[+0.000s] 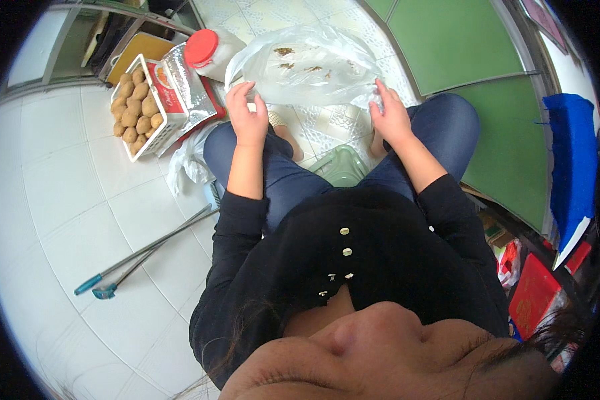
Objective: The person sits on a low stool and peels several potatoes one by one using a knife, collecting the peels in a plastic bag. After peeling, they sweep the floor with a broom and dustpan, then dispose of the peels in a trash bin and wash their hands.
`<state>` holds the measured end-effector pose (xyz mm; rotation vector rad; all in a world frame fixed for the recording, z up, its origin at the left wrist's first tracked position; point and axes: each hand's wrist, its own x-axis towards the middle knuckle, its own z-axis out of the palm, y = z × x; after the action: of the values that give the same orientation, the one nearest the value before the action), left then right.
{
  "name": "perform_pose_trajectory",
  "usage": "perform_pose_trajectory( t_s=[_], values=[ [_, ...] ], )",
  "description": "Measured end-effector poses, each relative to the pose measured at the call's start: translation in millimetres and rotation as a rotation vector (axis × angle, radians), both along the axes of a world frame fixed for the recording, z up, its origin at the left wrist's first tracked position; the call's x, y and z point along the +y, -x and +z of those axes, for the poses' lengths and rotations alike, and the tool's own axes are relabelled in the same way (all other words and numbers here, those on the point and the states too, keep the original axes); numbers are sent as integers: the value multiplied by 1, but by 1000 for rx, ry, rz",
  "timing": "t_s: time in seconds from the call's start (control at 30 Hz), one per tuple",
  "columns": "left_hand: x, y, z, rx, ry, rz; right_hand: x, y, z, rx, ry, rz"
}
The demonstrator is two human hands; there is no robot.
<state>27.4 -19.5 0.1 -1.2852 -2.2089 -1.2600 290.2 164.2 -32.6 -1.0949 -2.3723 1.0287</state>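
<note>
A large translucent plastic bag (310, 92) is spread wide at knee height in front of me. Small clumps of brown bits (283, 51) lie on its plastic. My left hand (247, 112) grips the bag's near left edge with curled fingers, its thumb standing apart. On the other side, my right hand (392, 115) has the near right corner of the bag between fingers and thumb. Under the bag, part of the patterned floor and a slipper (277, 119) show between my knees.
Left of my knee stand a white plastic basket of potatoes (135, 107), a silver foil package (187, 90) and a jar with a red lid (201, 47). Two long handles (150, 247) lie on the tiles. A green stool (342, 167) is beneath me; green panels (455, 45) flank the right.
</note>
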Motion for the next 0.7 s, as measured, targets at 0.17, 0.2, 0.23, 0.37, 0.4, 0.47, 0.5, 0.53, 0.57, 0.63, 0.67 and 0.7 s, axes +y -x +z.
perform_pose_trajectory(
  t_s=[0.17,0.2,0.23,0.37,0.4,0.47,0.5,0.53,0.57,0.63,0.67,0.7],
  values=[
    [-29,-6,6,66,79,51,-2,1,35,176,-215,-32],
    [-31,-8,4,28,176,7,-2,1,41,170,-203,-10],
    [-32,-11,1,15,197,-16,-1,1,48,168,-200,6],
    [-33,-22,-7,37,191,-65,10,13,68,275,-306,116],
    [-33,-25,-7,54,192,-84,12,16,72,196,-224,79],
    [-34,-28,-5,46,147,-126,15,19,79,341,-272,76],
    [-36,-30,-4,78,112,-133,15,19,82,392,-266,76],
    [-37,-32,-4,96,73,-133,16,18,85,348,-261,74],
    [-40,-34,-3,112,44,-140,16,15,87,341,-266,55],
    [-48,-39,-4,-17,-25,-100,13,6,89,309,-252,32],
    [-52,-44,-5,-80,-61,-88,12,1,88,332,-286,54],
    [-57,-48,-6,-135,-111,-56,9,-6,87,344,-283,62]
  ],
)
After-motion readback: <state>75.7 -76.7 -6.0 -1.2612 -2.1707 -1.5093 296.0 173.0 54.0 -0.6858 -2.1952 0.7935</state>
